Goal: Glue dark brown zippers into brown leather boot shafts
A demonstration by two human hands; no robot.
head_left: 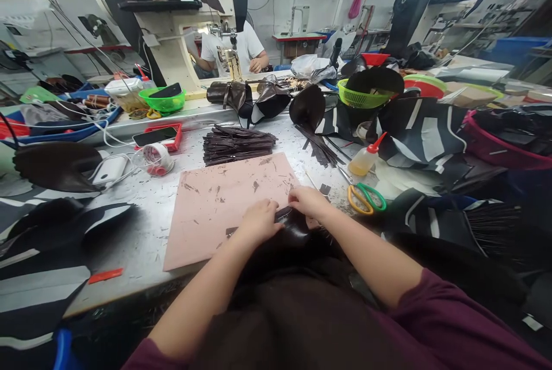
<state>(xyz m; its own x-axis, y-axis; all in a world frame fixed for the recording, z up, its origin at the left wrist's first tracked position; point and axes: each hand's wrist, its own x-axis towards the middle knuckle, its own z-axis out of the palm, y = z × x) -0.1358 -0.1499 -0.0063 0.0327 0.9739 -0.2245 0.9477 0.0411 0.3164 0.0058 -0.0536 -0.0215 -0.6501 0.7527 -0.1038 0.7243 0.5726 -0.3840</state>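
Observation:
My left hand (260,221) and my right hand (310,203) are both at a shiny dark brown leather piece (296,231) at the front edge of a pink board (215,203). Fingers and thumb of the left hand pinch its left side. The right hand's fingers are bent closed on its upper edge. The leather's lower part runs down towards my lap, where dark cloth makes its outline hard to follow. A small dark strip (232,232) lies on the board beside my left wrist. Dark scraps are scattered over the board.
Behind the board lies a stack of dark leather strips (237,144). Green-and-yellow-handled scissors (366,198) and a glue bottle (366,157) are at the right. A phone (155,136) sits in a red tray at the left. Across the table, a person (250,50) sits behind a sewing machine (172,25).

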